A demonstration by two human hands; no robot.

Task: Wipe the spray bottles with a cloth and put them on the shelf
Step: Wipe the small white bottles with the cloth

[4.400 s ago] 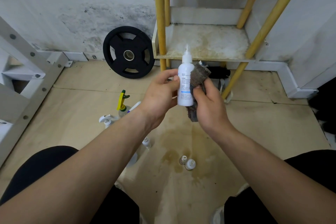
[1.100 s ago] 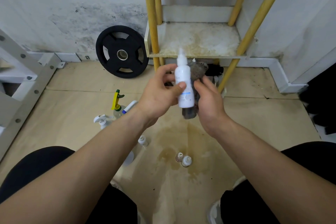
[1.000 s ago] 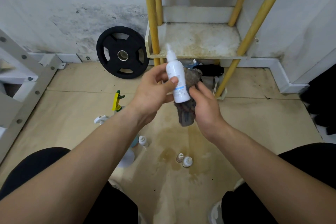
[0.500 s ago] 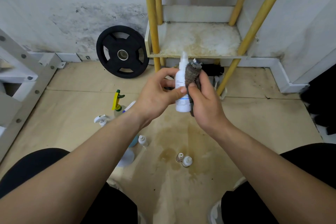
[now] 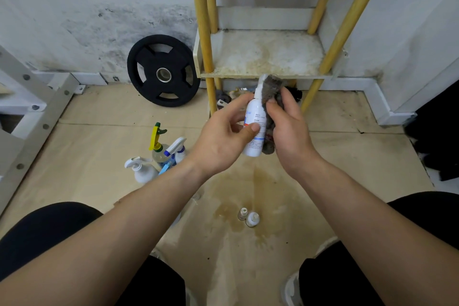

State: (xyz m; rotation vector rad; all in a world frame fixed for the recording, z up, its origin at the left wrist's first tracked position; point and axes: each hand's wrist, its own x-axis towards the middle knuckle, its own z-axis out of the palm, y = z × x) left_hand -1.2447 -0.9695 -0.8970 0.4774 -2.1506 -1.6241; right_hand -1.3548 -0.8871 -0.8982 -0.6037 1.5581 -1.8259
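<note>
Just in front of the shelf (image 5: 268, 57), at chest height over the stained floor (image 5: 347, 156), I hold a small white spray bottle (image 5: 254, 129) upright between both hands. My left hand (image 5: 223, 144) is curled partly closed around its left side, thumb pressed across the label and fingers behind it. My right hand (image 5: 288, 129) is closed on a grey cloth (image 5: 272, 89), pressing it against the bottle's right side up to the nozzle. The bottle looks like thin, smooth plastic, light and probably a little slippery, so I judge the firm hold belongs on the cylindrical body, not the narrow nozzle, which could pop or bend. The cloth is soft and limp and wraps easily around it. More spray bottles (image 5: 159, 159) stand clustered on the floor to the near left, and two small bottles (image 5: 248, 217) sit near my knees. The shelf board is still bare, so placing has not begun there.
</note>
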